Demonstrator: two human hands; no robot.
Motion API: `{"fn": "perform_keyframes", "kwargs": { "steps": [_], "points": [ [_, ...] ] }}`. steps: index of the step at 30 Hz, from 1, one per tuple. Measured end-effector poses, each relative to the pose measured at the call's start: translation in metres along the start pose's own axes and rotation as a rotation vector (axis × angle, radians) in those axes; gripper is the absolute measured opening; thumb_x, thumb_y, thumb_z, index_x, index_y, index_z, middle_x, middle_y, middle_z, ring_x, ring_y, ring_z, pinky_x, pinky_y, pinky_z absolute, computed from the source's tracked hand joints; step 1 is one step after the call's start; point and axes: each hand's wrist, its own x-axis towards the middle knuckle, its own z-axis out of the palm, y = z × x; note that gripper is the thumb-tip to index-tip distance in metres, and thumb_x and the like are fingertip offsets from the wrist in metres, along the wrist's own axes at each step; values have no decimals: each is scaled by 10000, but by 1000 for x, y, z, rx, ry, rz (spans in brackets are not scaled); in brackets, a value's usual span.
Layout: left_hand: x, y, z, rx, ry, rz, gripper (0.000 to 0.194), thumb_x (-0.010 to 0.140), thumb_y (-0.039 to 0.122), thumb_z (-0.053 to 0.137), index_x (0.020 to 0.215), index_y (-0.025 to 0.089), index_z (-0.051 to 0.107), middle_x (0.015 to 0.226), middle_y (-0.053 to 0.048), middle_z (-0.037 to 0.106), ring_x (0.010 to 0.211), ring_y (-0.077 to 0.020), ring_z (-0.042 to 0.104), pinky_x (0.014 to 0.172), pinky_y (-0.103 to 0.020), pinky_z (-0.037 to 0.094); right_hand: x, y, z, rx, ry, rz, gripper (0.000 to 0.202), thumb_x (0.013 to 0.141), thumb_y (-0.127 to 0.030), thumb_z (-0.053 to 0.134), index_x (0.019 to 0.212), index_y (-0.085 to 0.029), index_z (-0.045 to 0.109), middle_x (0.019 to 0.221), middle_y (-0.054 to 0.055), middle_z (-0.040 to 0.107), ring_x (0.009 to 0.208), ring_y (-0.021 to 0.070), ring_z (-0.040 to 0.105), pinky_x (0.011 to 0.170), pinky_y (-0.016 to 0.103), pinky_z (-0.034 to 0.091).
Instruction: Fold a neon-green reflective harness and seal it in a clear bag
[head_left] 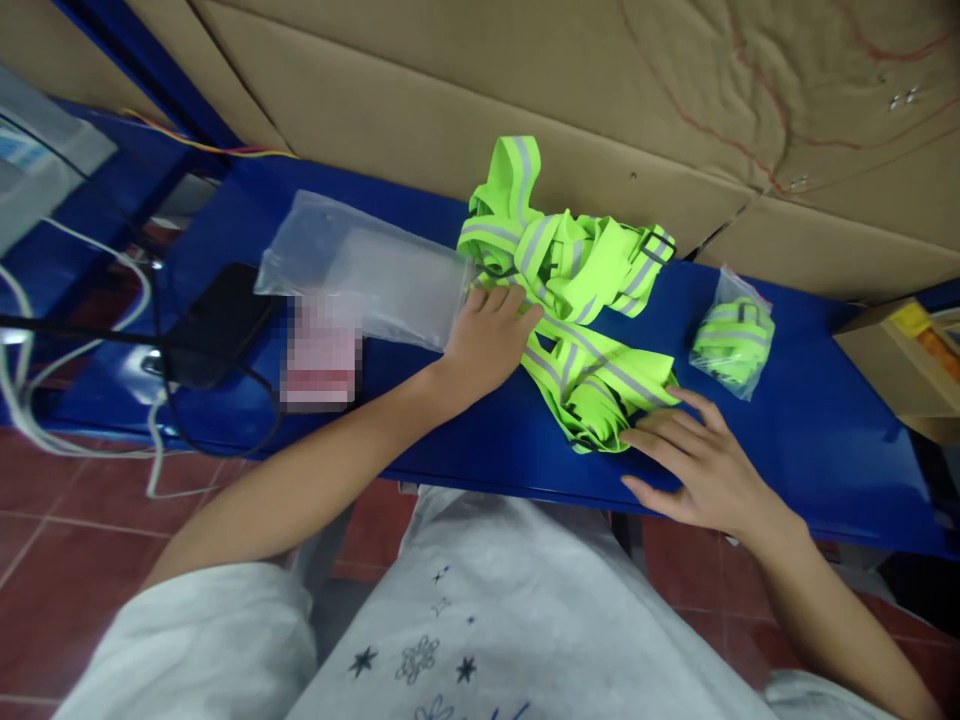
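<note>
A loose heap of neon-yellow reflective straps (pixel 577 265) with grey stripes and black buckles lies on the blue table. My left hand (pixel 491 335) is palm down at the heap's left side, its fingers bent over a strap and their tips partly hidden. Beside that hand, a clear plastic bag (pixel 405 280) lies flat and reaches up to the straps. With fingers spread, my right hand (pixel 697 460) is at the lower right edge of the heap, its fingertips at the strap there; nothing is gripped in it.
On the right lies a small clear bag (pixel 735 335) with a folded neon strap inside, and beyond it a cardboard box (pixel 911 360). Left of me are a blurred pink item (pixel 322 355), a black device (pixel 221 325) and white cables (pixel 90 445). Cardboard panels (pixel 450 110) line the back.
</note>
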Motion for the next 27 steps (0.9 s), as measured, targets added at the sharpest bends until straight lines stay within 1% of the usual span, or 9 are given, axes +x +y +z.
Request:
{"fn": "perform_keyframes", "kwargs": {
  "steps": [3,5,7,10,12,15,17,21,27],
  "points": [
    [3,7,-6,-70,27,16,376,983,73,354,1182,117,670,1292,-205,643,1236,-382,603,1045,-567,464,-3,-9,-4,-22,125,40,320,929,-256,711,1244,-244,656,996,56,756,895,224,706,1012,486,504],
    [3,18,-10,-214,28,93,403,1014,110,351,1308,118,627,1413,-184,606,1335,-343,566,1134,-530,447,13,-24,-1,-33,268,91,284,924,-197,704,1204,-227,672,1032,70,746,962,233,704,963,451,534],
    [0,27,-11,-356,-43,215,429,1057,219,385,1445,126,542,1540,-166,536,1448,-302,499,1212,-481,416,41,-42,8,7,348,164,285,927,-191,696,1211,-192,670,1135,109,720,1105,262,685,1001,453,542],
    [-8,32,-7,-390,-256,381,550,1053,341,484,1568,155,434,1682,-150,391,1592,-305,332,1312,-516,289,80,-60,28,-43,251,268,415,980,-295,654,1368,-152,627,1439,186,610,1361,335,573,1132,514,483],
    [-12,31,-5,-335,-346,373,590,1051,351,493,1604,168,399,1719,-143,326,1623,-324,262,1332,-559,226,90,-60,39,-89,112,354,484,1027,-346,581,1468,-146,574,1550,187,538,1431,345,526,1195,540,424],
    [-13,30,-7,-291,-339,206,572,1093,373,370,1617,144,389,1724,-138,314,1620,-312,276,1336,-542,228,72,-50,47,-132,-32,500,479,1070,-315,492,1526,-175,534,1529,141,586,1396,312,574,1196,541,403],
    [-12,32,-11,-286,-321,105,568,1104,376,314,1612,135,404,1719,-140,325,1611,-308,300,1337,-538,233,49,-44,47,-181,-30,612,475,1073,-277,477,1539,-198,517,1514,120,606,1356,300,606,1160,541,422],
    [-12,39,-18,-292,-314,29,569,1090,379,364,1596,128,432,1703,-166,351,1600,-333,318,1329,-564,248,13,-40,44,-256,74,805,485,1057,-258,483,1538,-196,494,1566,130,547,1379,322,581,1171,590,407],
    [-15,44,-20,-306,-295,12,543,1071,321,381,1575,131,452,1691,-163,376,1588,-339,337,1324,-608,241,-9,-33,43,-128,294,947,431,954,-272,567,1367,-147,570,1553,234,477,1485,394,448,1139,608,448]
  ]
}}
